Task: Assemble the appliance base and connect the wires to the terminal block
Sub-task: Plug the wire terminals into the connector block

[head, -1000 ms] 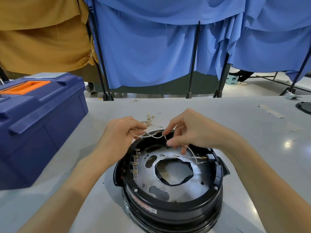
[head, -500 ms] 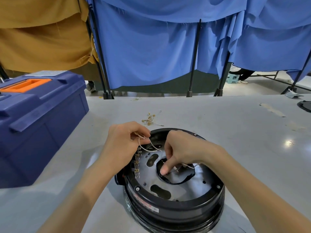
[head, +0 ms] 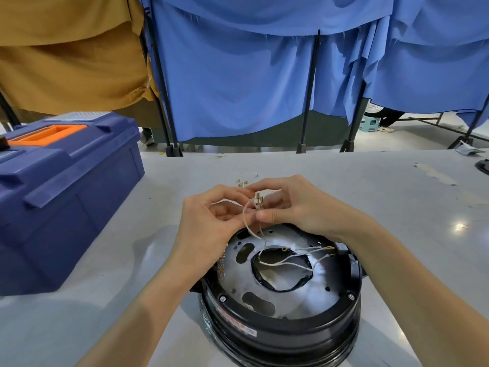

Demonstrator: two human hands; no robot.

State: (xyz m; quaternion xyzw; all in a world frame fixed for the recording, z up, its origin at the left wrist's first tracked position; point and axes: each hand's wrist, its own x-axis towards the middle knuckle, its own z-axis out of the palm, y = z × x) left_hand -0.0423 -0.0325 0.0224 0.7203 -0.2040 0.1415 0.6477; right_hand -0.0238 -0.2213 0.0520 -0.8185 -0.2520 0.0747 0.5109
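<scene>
Over the base [head: 280,337], left hand [head: 211,221] and right hand [head: 301,205] on terminal block [head: 258,202]

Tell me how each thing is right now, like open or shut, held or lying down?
Toolbox: lid shut, standing on the table.
Appliance base: sitting on the table, metal plate showing.
Wires: two rise to the hands, other ends lie loose over the plate.
Connector: held up between both hands.
Left hand: pinching the wires.
Right hand: pinching the connector.
</scene>
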